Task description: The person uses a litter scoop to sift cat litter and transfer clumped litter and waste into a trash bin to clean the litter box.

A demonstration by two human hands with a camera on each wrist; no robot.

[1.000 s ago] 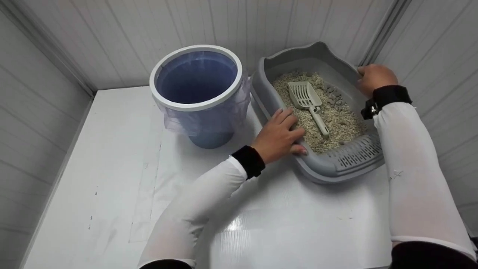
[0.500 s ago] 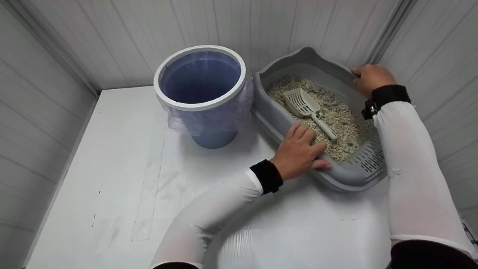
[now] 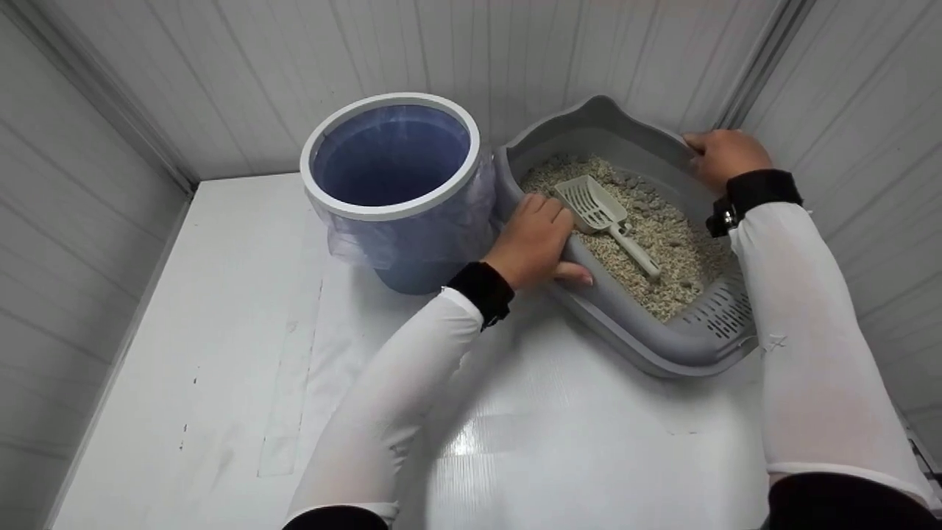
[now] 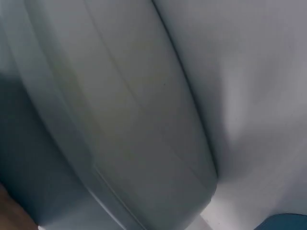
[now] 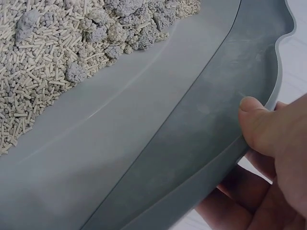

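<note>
- Holding the grey litter tray [image 3: 633, 346], both hands gripped its rim: left hand [image 3: 533, 243] at 9 o'clock, right hand [image 3: 725, 154] at 1 o'clock
- Tray sat at 3 o'clock from the bin [image 3: 390, 213]

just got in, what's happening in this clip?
A person holds a grey litter tray with both hands: the left hand grips the near left rim, the right hand grips the far right rim, thumb on top in the right wrist view. The tray holds pellet litter with grey clumps, and a pale scoop lies on it. A bin lined with a bluish bag stands right beside the tray.
</note>
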